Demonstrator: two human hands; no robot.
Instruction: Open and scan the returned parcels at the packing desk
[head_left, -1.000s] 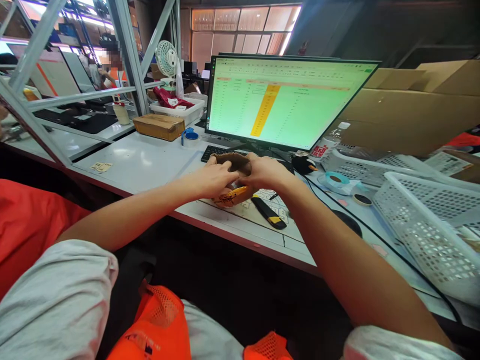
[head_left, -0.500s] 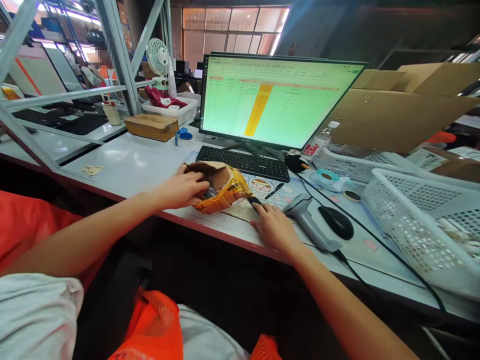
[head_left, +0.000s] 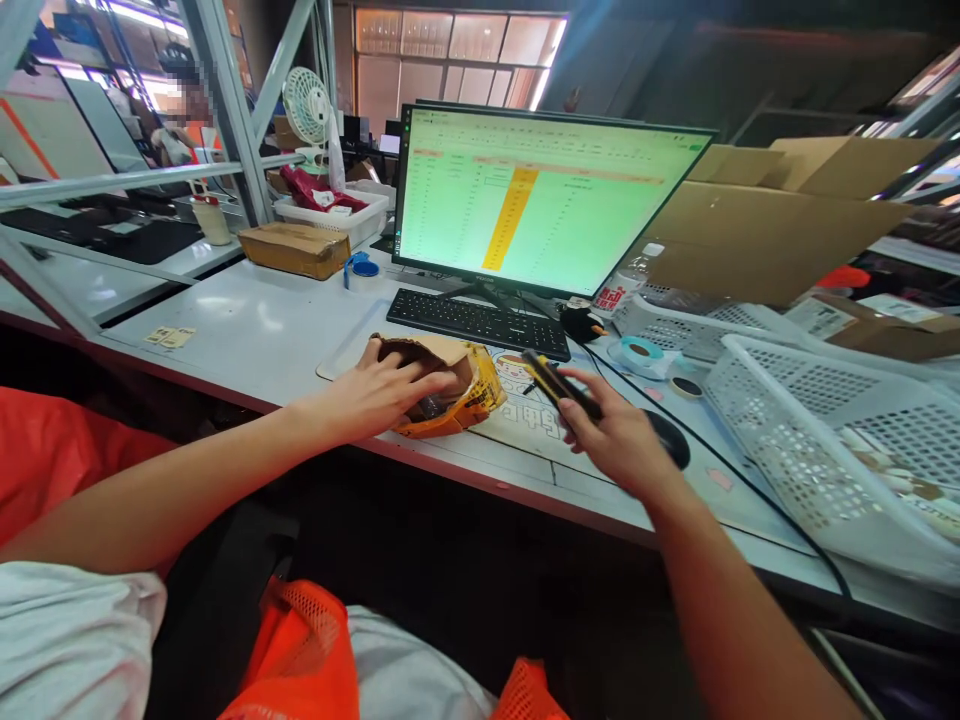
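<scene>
Head view: the right hand's grip is closed around a black-and-yellow tool, slightly blurred, whose free end points to ten o'clock, over the mat and apart from any other thing. The left hand reaches in over the rim of a torn-open cardboard box, fingers spread into the opening; whether this grip is clamped on something inside cannot be told. The box, its outside banded with yellow printed tape, has its opening toward the left hand and the wearer, and clear plastic shows inside. It lies near the front edge of the white tabletop, over a printed mat. Taking that box as the clock's centre, with twelve pointing away from the wearer, the tool is at three o'clock, just beside it. A black keyboard lies near at one, with a lit monitor behind it. A black mouse lies just past three, partly hidden by the right hand. Farther off, a bottle stands at two, a light-blue tape roll lies between two and three, and a white perforated basket stands just past three. At eleven is a blue tape roll, and between ten and eleven a closed brown carton; small paper labels lie between nine and ten. Beyond the tabletop, between ten and eleven, is another person.
</scene>
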